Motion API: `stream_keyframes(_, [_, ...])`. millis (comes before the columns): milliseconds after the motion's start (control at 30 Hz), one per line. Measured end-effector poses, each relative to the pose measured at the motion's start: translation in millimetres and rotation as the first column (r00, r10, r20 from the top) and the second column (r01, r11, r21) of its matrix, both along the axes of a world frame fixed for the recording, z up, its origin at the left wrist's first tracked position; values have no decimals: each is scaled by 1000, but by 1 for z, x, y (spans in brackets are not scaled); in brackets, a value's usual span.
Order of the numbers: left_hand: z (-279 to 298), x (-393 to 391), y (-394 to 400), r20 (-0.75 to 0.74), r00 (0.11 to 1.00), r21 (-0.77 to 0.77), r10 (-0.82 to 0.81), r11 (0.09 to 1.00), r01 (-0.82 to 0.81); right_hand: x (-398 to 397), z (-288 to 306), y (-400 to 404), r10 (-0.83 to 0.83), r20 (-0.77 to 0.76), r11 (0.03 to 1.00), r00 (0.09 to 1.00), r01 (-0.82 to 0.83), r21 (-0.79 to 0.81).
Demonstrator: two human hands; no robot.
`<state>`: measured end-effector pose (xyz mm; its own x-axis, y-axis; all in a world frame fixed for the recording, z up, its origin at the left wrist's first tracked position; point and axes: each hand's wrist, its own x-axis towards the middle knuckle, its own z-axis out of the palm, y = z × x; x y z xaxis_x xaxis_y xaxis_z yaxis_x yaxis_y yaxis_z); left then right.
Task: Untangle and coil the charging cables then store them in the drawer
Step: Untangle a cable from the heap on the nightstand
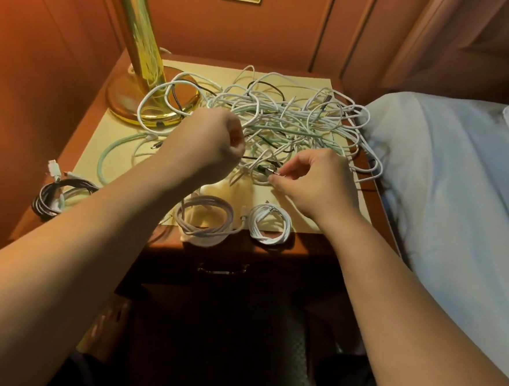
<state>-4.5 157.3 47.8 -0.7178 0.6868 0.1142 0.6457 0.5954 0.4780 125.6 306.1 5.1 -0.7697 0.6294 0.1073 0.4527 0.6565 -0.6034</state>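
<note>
Mostly still a tangle: big cable pile (285, 119) covers the back and middle of the nightstand top (117, 156), loops hanging over the lamp base (150, 107) on one side and over the edge toward the bed (446, 182) on the other. White cords mostly, a few black ones, one thicker mint cable (105, 158) trailing out to the left.

Left hand (211, 147) is fisted over the near edge of the pile, fingers curled under; looks like it grips strands, though exactly which I cannot tell. Right hand (311, 181) pinches a small metal-tipped connector (274, 173) between thumb and fingertips, at the front of the pile.

Already coiled: white coil (270, 224) and pale pink coil (206, 219) at the front edge, dark coil (51, 199) at the front-left corner. Drawer (224, 269) below is closed, handle showing.

Handling, judged: cords are light, limp, slippery-ish, and will snag on each other if yanked. Best hold is the plug end, since it is rigid and must thread back through the loops; the other hand should pin or lift the mass so it doesn't drag. Pull slowly, and watch the loops around the lamp base. Mint cable seems stiffer and will coil wider.
</note>
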Motion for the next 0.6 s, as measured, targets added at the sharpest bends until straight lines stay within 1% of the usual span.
stream_keyframes(67, [-1, 0, 0, -11, 1000, -19, -5, 1000, 5, -2, 4, 3, 32, 66, 997, 997, -27, -78])
stream_keyframes(100, [-1, 0, 1, -6, 1000, -24, -4, 1000, 4, -4, 7, 5, 39, 49, 990, 998, -32, -134])
stream_keyframes(133, [-1, 1, 2, -5, 1000, -26, 2, 1000, -2, -5, 10, 8, 30, 1, 985, 1000, -29, -167])
stream_keyframes(200, [-2, 1, 6, -21, 1000, -19, 12, 1000, -13, -10, 15, 12, 6, -110, 985, 994, -25, -170])
stream_keyframes(267, [0, 0, 13, -32, 999, -12, 31, 999, -31, -16, 17, 12, 44, -159, 981, 986, -73, -181])
stream_keyframes(333, [-1, -3, 21, -44, 996, -38, 71, 997, -73, -22, 14, 9, 93, -134, 975, 987, -118, -188])
stream_keyframes(467, [-15, -6, 35, -64, 984, -222, 169, 959, -179, -29, 3, 8, 94, -75, 987, 993, -103, -125])
stream_keyframes(600, [-20, -5, 44, -52, 969, -262, 243, 932, -248, -31, 0, 14, 95, -13, 989, 995, -96, -112])
